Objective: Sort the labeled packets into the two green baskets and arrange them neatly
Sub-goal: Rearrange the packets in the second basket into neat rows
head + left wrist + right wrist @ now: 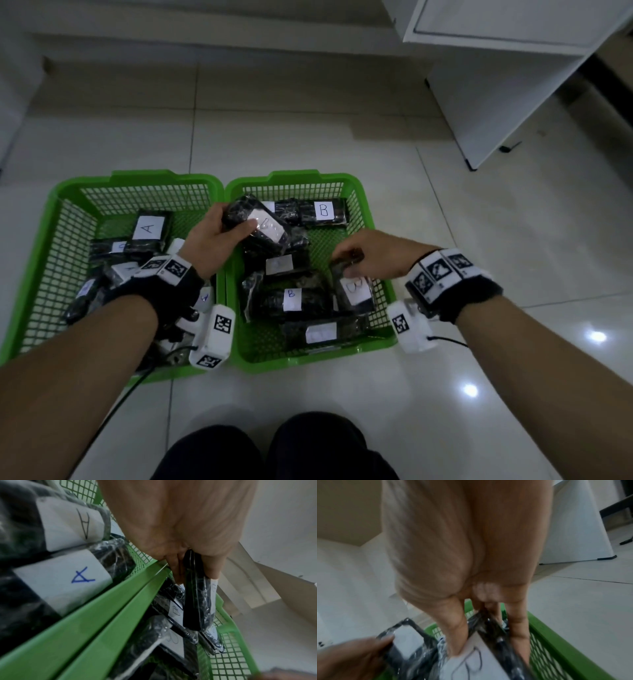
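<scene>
Two green baskets sit side by side on the floor. The left basket (61, 205) holds black packets labeled A (148, 228). The right basket (356, 192) holds packets labeled B (323, 209). My left hand (219, 236) grips a black packet with a white label (265, 224) above the right basket's left side; the left wrist view shows this packet (197, 601) edge-on between thumb and fingers. My right hand (356, 260) pinches the top edge of a B packet (354, 291) standing tilted near the right wall; the same packet (479, 660) appears in the right wrist view.
Pale tiled floor (479, 240) surrounds the baskets. A white cabinet (496, 85) stands at the back right. My dark-clothed knees (274, 448) are at the bottom edge. A black cable (137, 380) trails from my left wrist over the left basket's front.
</scene>
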